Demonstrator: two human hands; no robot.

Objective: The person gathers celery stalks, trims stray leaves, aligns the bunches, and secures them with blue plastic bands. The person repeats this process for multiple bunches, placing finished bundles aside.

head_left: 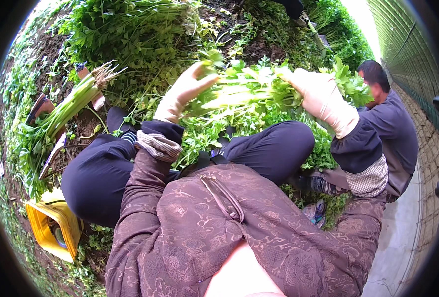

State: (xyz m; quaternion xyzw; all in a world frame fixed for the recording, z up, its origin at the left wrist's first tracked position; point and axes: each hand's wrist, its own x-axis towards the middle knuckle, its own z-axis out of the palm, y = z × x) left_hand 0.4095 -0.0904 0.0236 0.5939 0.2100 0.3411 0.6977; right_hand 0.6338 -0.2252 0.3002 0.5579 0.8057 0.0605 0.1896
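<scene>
A bunch of green celery [234, 96] lies crosswise in front of me above my crossed legs, its pale stalks toward the left and its leaves toward the right. My right hand [323, 96], in a pale glove, is closed round the leafy end. At the stalk end, my left hand [182, 94], gloved too, has thumb and fingers apart. A blurred bit of leaf [213, 58] shows at its fingertips; whether they touch it I cannot tell. More loose celery leaves [199, 143] spread beneath the bunch, partly hidden by it.
Celery with roots [76, 101] rests at the left, across what look like stool legs [57, 156]. A yellow container [51, 230] lies below it. A large celery pile [130, 29] is at the far left. Another person [390, 128] sits close on my right, beside a pale path [395, 252].
</scene>
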